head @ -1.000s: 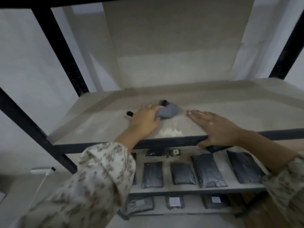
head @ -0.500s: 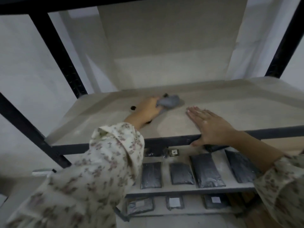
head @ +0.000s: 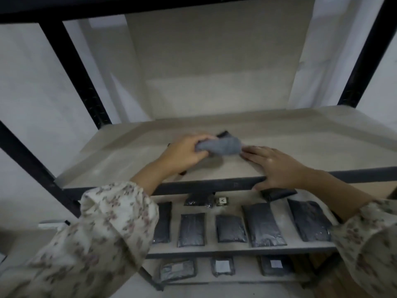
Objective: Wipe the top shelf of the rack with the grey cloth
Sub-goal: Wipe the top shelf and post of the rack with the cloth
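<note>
L hand [head: 184, 154] closed round bunched grey cloth [head: 221, 146], cloth pressed on top shelf [head: 300, 143] approx mid-width, w/ far end just beside R fingertips [head: 249, 149]. Small black object [head: 223, 134] partly hidden behind cloth, can't tell what. R hand [head: 277, 166] flat, palm down, fingers spread, holding nothing; thumb hooked over dark front rail [head: 206, 186] of shelf. Both arms in floral sleeves [head: 111, 229]. Black rack uprights [head: 75, 72] at L and R rear corners. On shelf below: row of dark flat plastic packets [head: 263, 224] lying side by side, plus small white tag [head: 222, 200] reading "A" near front edge, next to another dark packet. Lowest shelf: 3 more packets w/ white labels [head: 222, 265], print too blurred to read. No brand legible anywhere. White walls behind rack.
</note>
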`<state>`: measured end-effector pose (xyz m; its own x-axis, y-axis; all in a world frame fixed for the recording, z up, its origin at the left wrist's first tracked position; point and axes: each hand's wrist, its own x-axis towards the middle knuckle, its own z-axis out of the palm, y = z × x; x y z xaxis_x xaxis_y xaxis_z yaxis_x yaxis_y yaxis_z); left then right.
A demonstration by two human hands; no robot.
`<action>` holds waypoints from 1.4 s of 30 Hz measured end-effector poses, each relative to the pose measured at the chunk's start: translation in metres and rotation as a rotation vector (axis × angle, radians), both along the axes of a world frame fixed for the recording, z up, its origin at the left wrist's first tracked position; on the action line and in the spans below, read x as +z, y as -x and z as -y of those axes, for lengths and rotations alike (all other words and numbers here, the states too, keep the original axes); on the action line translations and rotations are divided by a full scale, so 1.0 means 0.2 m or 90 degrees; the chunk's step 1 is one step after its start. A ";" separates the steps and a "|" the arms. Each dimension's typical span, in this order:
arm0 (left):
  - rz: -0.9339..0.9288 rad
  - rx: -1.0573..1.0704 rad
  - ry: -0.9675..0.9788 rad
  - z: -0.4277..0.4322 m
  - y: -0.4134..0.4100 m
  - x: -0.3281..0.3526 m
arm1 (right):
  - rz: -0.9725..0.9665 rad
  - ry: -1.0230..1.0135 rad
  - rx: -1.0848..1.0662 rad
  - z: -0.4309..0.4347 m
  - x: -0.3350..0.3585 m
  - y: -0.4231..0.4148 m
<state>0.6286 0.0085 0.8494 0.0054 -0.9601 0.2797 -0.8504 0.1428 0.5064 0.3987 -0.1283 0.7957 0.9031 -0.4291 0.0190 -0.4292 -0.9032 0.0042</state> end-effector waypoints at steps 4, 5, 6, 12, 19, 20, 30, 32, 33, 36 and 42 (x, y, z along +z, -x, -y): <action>0.021 0.105 0.000 0.20 -0.04 -0.06 | 0.032 0.034 0.009 0.05 -0.01 0.15; 0.047 0.094 -0.020 0.21 0.00 -0.11 | 0.036 0.041 0.006 0.05 -0.01 0.16; 0.089 0.094 -0.026 0.21 0.05 -0.16 | 0.042 0.048 0.006 0.06 -0.01 0.17; 0.050 -0.053 -0.047 0.07 0.16 -0.16 | 0.066 0.069 0.017 0.08 -0.04 0.18; -0.004 0.103 -0.029 0.30 0.07 -0.09 | 0.087 0.071 0.029 0.10 -0.04 0.17; 0.027 0.125 -0.035 0.32 0.09 -0.14 | 0.089 0.072 0.028 0.10 -0.04 0.17; 0.001 -0.070 -0.027 0.02 0.28 -0.18 | 0.113 0.075 0.038 0.10 -0.05 0.17; -0.005 -0.041 0.001 0.06 0.27 -0.13 | 0.119 0.087 0.043 0.10 -0.04 0.17; -0.015 0.003 0.019 0.11 0.26 -0.10 | 0.119 0.102 0.048 0.10 -0.04 0.17; -0.005 0.093 0.020 0.26 0.25 -0.11 | 0.090 0.093 0.027 0.10 -0.04 0.17; 0.105 0.130 0.006 0.23 0.35 -0.20 | 0.066 0.048 0.006 0.10 -0.03 0.16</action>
